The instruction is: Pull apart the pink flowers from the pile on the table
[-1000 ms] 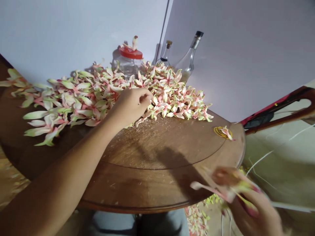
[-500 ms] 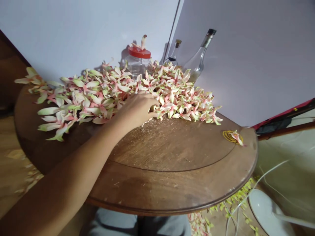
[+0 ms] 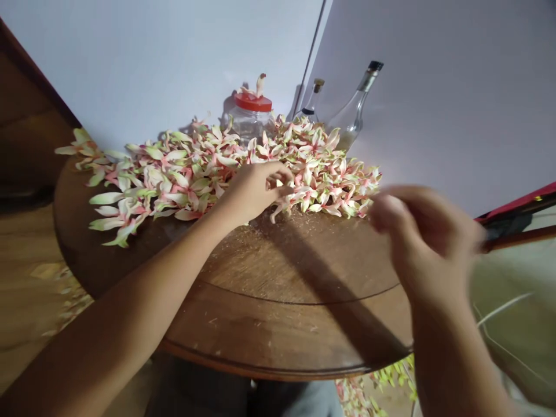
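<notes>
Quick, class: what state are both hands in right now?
Left hand: fingers curled at the flower pile; grip cannot be told.
Right hand: curled, blurred; cannot tell if it holds anything.

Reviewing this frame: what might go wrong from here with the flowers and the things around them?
1. The left hand is at the front of the flower pile, which is closely tangled; lifting one piece might drag its neighbours along.
2. The far-left blossoms lie at the edge of the table and could slip off if nudged.
3. A knock to the clear jar might topple the blossom on its red lid.
</notes>
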Demonstrator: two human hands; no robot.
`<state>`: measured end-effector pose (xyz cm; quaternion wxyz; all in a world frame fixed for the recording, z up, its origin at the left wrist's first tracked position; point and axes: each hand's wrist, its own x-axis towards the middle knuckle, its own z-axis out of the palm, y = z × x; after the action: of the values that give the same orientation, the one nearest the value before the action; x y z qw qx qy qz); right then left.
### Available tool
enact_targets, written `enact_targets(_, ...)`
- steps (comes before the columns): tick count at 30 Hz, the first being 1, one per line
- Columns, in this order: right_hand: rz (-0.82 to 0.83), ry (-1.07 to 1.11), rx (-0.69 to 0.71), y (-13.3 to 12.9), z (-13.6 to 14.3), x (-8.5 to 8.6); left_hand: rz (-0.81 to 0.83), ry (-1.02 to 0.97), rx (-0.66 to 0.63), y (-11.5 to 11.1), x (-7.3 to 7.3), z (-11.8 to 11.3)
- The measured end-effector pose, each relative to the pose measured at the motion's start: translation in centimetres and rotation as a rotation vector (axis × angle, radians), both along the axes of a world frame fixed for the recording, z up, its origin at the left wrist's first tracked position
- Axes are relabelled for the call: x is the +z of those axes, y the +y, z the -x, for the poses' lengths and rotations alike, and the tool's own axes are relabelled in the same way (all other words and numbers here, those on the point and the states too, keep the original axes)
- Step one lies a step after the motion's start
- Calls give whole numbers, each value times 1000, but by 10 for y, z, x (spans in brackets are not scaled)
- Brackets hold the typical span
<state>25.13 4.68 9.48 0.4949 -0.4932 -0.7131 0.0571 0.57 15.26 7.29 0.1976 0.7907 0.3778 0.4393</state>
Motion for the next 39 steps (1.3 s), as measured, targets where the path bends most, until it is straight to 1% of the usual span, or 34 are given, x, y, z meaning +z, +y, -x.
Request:
enact_targets(1, 66, -21, 125, 28, 18, 2, -2, -114, -10, 1, 0, -1)
enact_targets(2, 118, -57, 229, 51, 34, -1, -6, -217, -16, 1, 0, -2)
enact_targets(3, 142, -63, 302, 69, 46, -6, -3, -307, -20, 2, -2, -3)
enact_targets(4, 185, -50, 358, 81, 56, -13, 11, -382, -25, 3, -4, -5)
enact_targets(5, 212, -22, 388, 87, 61, -20, 34, -440, -35, 3, -6, -8)
enact_targets(7, 234, 67, 387, 87, 64, -34, 84, -520, -83, 0, -10, -13)
enact_targets(9, 226, 157, 360, 78, 59, -42, 126, -559, -143, -4, -12, -19)
enact_targets(11, 225, 215, 365, 71, 52, -42, 165, -572, -184, -9, -12, -24)
enact_targets(13, 232, 232, 401, 68, 47, -40, 199, -582, -196, -13, -11, -28)
enact_targets(15, 232, 220, 430, 68, 46, -38, 223, -604, -185, -16, -12, -31)
enact_targets(19, 199, 200, 429, 69, 48, -39, 223, -589, -154, -16, -13, -31)
enact_targets(22, 146, 162, 409, 67, 50, -40, 196, -557, -160, -15, -12, -30)
enact_targets(25, 102, 113, 371, 65, 49, -40, 171, -530, -132, -14, -12, -29)
enact_targets(31, 110, 145, 353, 63, 48, -40, 156, -506, -121, -16, -13, -30)
enact_targets(34, 89, 121, 338, 62, 48, -41, 134, -473, -103, -20, -12, -31)
enact_targets(37, 20, 42, 301, 62, 47, -39, 99, -414, -69, -25, -10, -32)
enact_targets(39, -42, -75, 254, 62, 46, -37, 60, -370, -57, -27, -9, -33)
